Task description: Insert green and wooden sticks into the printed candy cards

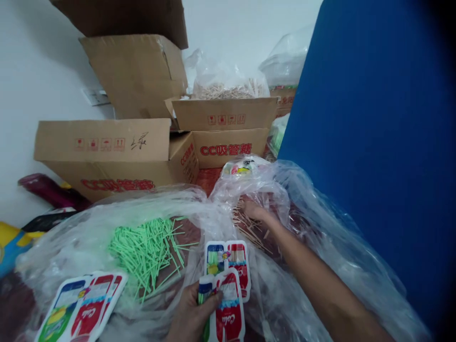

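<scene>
My left hand (192, 308) is closed on a printed packet (230, 313), its thumb pressed on the front. The packet has a green-and-blue half and a red half marked "Cola", with green sticks showing in a window. Just beyond it lies a similar packet (238, 254) holding green and brown sticks. At the upper middle, my right hand (252, 210) reaches into a pile of thin brown sticks (254, 233) on clear plastic; its fingers are partly hidden and blurred. A heap of light green sticks (146, 251) lies left of centre. More packets (83, 306) overlap at the lower left.
Crumpled clear plastic (306, 285) surrounds both piles. Behind stand open cardboard boxes, one at left (107, 166) and one at centre (228, 142) below a bag of pale sticks (231, 85). A tall blue panel (366, 142) borders the right side.
</scene>
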{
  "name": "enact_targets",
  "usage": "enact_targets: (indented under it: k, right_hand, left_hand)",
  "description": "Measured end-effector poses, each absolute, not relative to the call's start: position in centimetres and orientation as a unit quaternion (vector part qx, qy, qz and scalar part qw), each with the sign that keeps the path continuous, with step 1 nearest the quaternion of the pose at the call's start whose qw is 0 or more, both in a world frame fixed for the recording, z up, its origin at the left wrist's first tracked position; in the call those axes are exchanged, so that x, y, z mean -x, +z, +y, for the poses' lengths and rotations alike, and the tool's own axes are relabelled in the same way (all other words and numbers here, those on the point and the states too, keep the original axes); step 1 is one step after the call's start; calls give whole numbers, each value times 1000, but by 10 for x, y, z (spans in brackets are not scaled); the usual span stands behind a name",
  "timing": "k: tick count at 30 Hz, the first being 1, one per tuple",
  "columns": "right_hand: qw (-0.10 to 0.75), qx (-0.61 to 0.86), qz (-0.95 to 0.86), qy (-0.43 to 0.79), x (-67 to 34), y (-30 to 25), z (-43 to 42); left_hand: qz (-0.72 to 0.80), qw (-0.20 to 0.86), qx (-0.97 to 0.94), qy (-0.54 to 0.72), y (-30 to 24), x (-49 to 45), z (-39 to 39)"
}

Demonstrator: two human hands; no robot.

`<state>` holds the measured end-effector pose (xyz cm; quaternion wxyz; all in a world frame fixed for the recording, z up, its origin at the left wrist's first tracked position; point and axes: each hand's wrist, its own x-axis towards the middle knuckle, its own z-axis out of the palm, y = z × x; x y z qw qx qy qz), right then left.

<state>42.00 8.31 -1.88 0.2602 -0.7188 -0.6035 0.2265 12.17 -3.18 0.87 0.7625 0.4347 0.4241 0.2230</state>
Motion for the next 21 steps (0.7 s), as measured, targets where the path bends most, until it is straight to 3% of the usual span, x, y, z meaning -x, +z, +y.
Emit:
enact_targets:
  k: [8, 15, 21]
  right_hand:
    - [411, 657, -478, 413, -430, -32, 29]
    - [559, 619, -401, 380, -417, -55, -14]
    - [599, 600, -383, 366, -400, -70, -34]
  left_hand:
    - [409, 777, -409, 249, 14, -119, -45]
    - [392, 775, -430, 246, 15, -117, -56]
    - [411, 758, -446, 240, 13, -117, -64]
